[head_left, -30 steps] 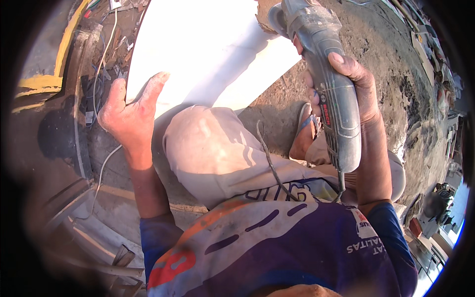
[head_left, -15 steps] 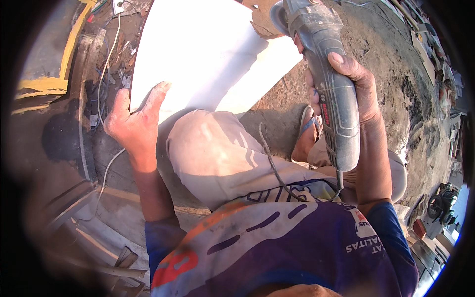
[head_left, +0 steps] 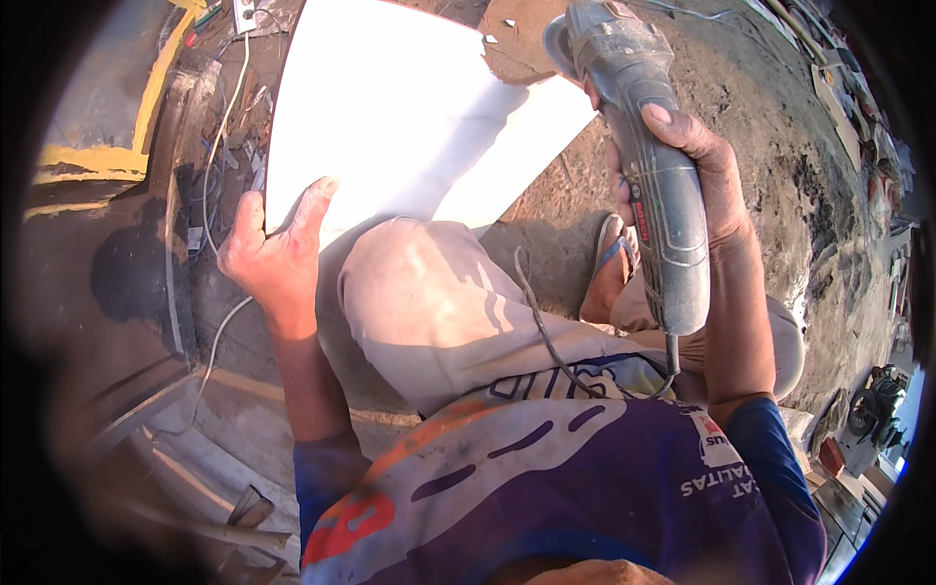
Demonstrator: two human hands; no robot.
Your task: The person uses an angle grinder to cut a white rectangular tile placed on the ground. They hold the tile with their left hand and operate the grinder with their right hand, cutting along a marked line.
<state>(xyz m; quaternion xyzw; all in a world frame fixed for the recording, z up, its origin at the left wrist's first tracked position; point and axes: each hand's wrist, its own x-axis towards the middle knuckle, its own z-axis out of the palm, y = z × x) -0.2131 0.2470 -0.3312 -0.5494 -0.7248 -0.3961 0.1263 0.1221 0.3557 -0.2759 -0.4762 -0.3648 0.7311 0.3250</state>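
Note:
A large white panel [head_left: 390, 107] lies in front of me, its near edge by my bent knee [head_left: 409, 283]. My left hand [head_left: 278, 255] grips the panel's near left corner, thumb on top and the other fingers partly hidden. My right hand [head_left: 720, 175] is wrapped round the body of a dusty grey angle grinder [head_left: 665, 210]. The grinder's disc [head_left: 559, 44] is at the far end, close to the panel's right edge; I cannot tell whether they touch. From the grinder's near end a dark cord [head_left: 541, 331] loops across my lap.
A pale cable [head_left: 216, 136] runs along the left side from a white socket block [head_left: 244, 15]. Scraps litter the ground beyond the panel's left edge. A yellow-edged dark board [head_left: 93, 161] stands at far left. My sandalled foot [head_left: 609, 273] rests under the grinder.
The panel, my left hand and the ground at left sit slightly farther right and lower in the picture. The grinder has barely moved, and both grips are the same.

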